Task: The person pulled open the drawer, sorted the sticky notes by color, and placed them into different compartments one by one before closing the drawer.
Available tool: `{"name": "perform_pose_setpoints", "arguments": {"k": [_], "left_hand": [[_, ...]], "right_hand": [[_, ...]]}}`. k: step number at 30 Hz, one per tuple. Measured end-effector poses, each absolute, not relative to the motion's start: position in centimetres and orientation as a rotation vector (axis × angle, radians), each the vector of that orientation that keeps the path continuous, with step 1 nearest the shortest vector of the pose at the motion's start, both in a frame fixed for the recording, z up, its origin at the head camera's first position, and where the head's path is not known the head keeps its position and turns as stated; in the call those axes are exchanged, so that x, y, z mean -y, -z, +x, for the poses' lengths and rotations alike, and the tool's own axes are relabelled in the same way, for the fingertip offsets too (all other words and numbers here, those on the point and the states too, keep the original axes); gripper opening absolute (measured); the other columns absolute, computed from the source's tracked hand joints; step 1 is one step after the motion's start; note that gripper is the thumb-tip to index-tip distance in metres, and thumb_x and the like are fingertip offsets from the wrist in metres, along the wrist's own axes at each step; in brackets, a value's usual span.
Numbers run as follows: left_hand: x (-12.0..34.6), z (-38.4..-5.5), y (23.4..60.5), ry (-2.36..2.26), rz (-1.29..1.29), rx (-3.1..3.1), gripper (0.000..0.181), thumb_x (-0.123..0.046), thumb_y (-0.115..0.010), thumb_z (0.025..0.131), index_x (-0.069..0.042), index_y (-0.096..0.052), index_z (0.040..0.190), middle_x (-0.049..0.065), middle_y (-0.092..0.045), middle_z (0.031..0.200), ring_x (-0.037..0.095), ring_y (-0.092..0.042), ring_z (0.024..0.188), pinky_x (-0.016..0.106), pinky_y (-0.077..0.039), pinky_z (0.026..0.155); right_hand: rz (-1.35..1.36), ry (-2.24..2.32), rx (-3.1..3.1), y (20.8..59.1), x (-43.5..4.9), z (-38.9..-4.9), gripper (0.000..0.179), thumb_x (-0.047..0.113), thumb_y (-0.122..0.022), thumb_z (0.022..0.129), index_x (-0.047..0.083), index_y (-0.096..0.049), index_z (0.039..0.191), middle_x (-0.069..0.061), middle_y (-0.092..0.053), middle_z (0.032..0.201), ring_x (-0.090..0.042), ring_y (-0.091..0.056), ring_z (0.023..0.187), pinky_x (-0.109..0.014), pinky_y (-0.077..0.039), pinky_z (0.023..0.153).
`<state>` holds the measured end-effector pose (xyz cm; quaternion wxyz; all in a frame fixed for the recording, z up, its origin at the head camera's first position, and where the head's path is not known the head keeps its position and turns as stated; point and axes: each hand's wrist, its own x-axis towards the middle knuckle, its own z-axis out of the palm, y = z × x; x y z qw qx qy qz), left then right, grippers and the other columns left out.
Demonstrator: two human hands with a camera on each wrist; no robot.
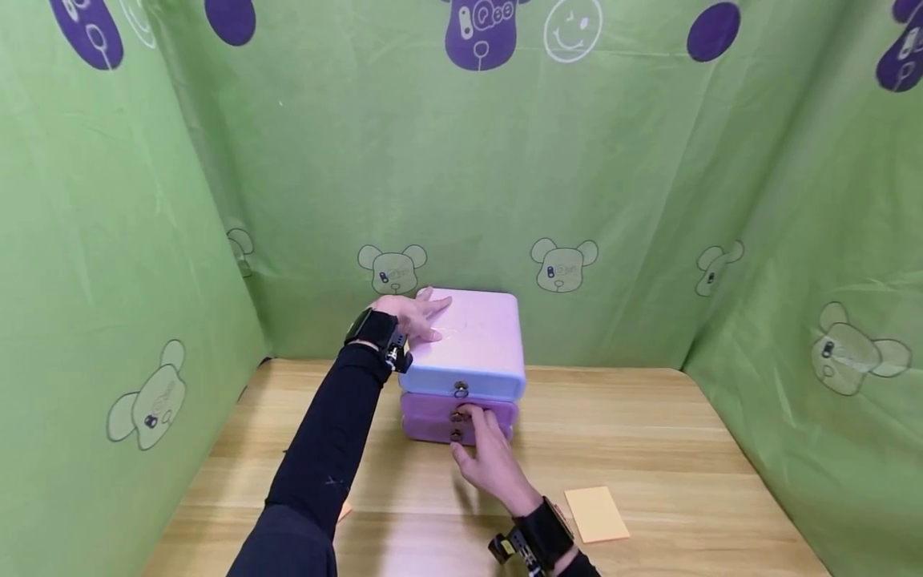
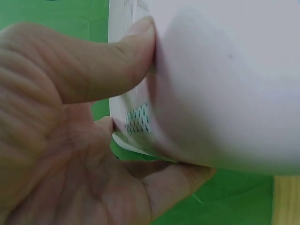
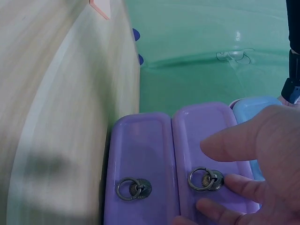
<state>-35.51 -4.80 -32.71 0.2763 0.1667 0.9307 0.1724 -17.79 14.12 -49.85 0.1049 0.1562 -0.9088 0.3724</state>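
A small drawer cabinet (image 1: 479, 328) with a pale pink top stands on the table, one blue drawer (image 1: 425, 381) above two purple ones. My left hand (image 1: 411, 314) rests with spread fingers on the top's left side; in the left wrist view its thumb (image 2: 136, 51) presses the cabinet's edge. At the front, my right hand (image 1: 493, 465) reaches toward the middle purple drawer (image 3: 204, 122). Its fingertips are right beside that drawer's ring pull (image 3: 199, 179), thumb held apart. The bottom purple drawer (image 3: 143, 154) has its own ring pull (image 3: 133, 188). All drawers look closed.
An orange-yellow sticky-note pad (image 1: 597, 514) lies on the wooden table (image 1: 649, 449) to the right of my right wrist. Another orange corner (image 1: 344, 510) shows beside my left forearm. Green printed curtains (image 1: 461, 160) surround the table at the back and sides.
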Motion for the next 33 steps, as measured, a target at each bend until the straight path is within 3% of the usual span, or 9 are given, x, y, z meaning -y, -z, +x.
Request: {"name": "perform_pose_setpoints", "arguments": {"k": [4, 13, 20, 27, 33], "left_hand": [[4.6, -35.6, 32.5, -0.448, 0.468, -2.497, 0.078, -0.036, -0.058, 0.102, -0.039, -0.009, 0.163, 0.004, 0.020, 0.171, 0.034, 0.014, 0.159, 0.057, 0.006, 0.129], [5.0, -35.7, 32.5, -0.446, 0.468, -2.508, 0.078, -0.035, -0.056, 0.102, -0.036, -0.007, 0.163, 0.006, 0.021, 0.171, 0.034, 0.015, 0.159, 0.058, 0.006, 0.129], [5.4, -35.2, 32.4, -0.532, 0.423, -2.488, 0.078, -0.034, -0.057, 0.102, -0.036, -0.008, 0.163, 0.004, 0.020, 0.171, 0.032, 0.017, 0.159, 0.057, 0.010, 0.128], [5.3, -35.5, 33.1, -0.499, 0.484, -2.488, 0.079, -0.034, -0.056, 0.102, -0.034, -0.006, 0.164, 0.006, 0.021, 0.171, 0.030, 0.017, 0.159, 0.055, 0.007, 0.130], [5.1, -35.9, 33.4, -0.498, 0.489, -2.487, 0.080, -0.033, -0.057, 0.102, -0.035, -0.006, 0.164, 0.004, 0.021, 0.171, 0.026, 0.018, 0.159, 0.053, 0.007, 0.130]], "right_hand": [[0.467, -1.106, 2.669, 49.8, -14.3, -18.0, 0.060, 0.009, -0.075, 0.084, 0.006, -0.049, 0.138, -0.024, -0.058, 0.126, -0.042, -0.063, 0.113, -0.064, -0.050, 0.097], [0.466, -1.134, 2.696, 50.2, -14.1, -18.3, 0.065, 0.011, -0.075, 0.086, 0.008, -0.046, 0.144, -0.022, -0.056, 0.133, -0.040, -0.060, 0.122, -0.060, -0.052, 0.102], [0.501, -1.146, 2.751, 51.0, -13.8, -17.3, 0.078, 0.013, -0.072, 0.090, 0.006, -0.032, 0.156, -0.026, -0.050, 0.148, -0.042, -0.053, 0.134, -0.060, -0.048, 0.109], [0.468, -1.132, 2.787, 52.5, -13.7, -16.9, 0.059, 0.011, -0.073, 0.089, -0.003, -0.046, 0.139, -0.029, -0.056, 0.139, -0.044, -0.056, 0.129, -0.060, -0.049, 0.107], [0.459, -1.041, 2.891, 53.6, -13.5, -17.1, 0.065, 0.017, -0.072, 0.089, -0.007, -0.045, 0.143, -0.031, -0.052, 0.143, -0.045, -0.053, 0.132, -0.059, -0.046, 0.111]]}}
